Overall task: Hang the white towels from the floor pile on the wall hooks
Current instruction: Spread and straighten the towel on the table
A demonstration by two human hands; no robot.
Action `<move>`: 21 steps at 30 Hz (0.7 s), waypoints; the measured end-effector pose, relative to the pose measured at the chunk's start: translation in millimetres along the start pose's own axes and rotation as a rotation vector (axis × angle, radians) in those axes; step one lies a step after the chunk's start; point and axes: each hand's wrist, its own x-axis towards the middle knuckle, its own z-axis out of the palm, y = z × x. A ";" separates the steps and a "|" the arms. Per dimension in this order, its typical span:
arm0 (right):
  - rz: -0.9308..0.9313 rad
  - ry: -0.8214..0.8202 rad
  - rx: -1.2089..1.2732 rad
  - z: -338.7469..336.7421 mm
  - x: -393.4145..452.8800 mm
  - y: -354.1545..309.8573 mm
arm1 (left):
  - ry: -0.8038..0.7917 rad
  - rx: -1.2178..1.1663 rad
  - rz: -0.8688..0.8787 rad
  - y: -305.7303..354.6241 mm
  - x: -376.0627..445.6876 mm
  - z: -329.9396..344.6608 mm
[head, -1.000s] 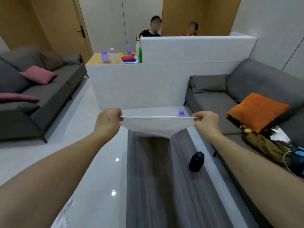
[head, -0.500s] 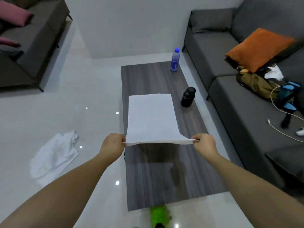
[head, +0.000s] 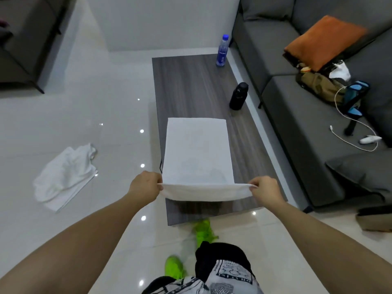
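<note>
And down it goes: the white towel (head: 197,151) that a second ago was stretched up in the air between both fists is now spread flat along the dark wooden coffee table (head: 191,85), far edge lying square on the wood, near edge still lifted just off the surface. The left hand (head: 145,186) pinches the near left corner, fingers curled tight over the hem; the right hand (head: 264,190) does the same on the near right corner, and the cloth sags slightly between them. Compared with half a second back, the towel has slid a touch nearer and more of it lies on the table. Over on the left, on the glossy floor, the floor pile (head: 63,175) of crumpled white towels sits well apart from the table, untouched. A black bottle (head: 238,96) stands near the towel's far right corner, a blue-capped water bottle (head: 222,50) further off at the far end. No wall hooks in sight here, so this looks like smoothing or folding first; the actual hanging seems some way off yet.
</note>
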 end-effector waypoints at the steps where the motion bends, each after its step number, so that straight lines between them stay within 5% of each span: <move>1: -0.012 0.016 0.011 -5.2 6.1 -4.0 | 0.029 0.000 0.005 1.8 7.7 -7.4; 8: -0.047 0.098 0.062 -43.9 98.6 -43.8 | 0.149 0.016 0.005 15.9 96.2 -64.2; 21: -0.019 0.029 0.134 -66.8 345.6 -99.1 | 0.101 0.079 -0.114 34.5 326.8 -109.0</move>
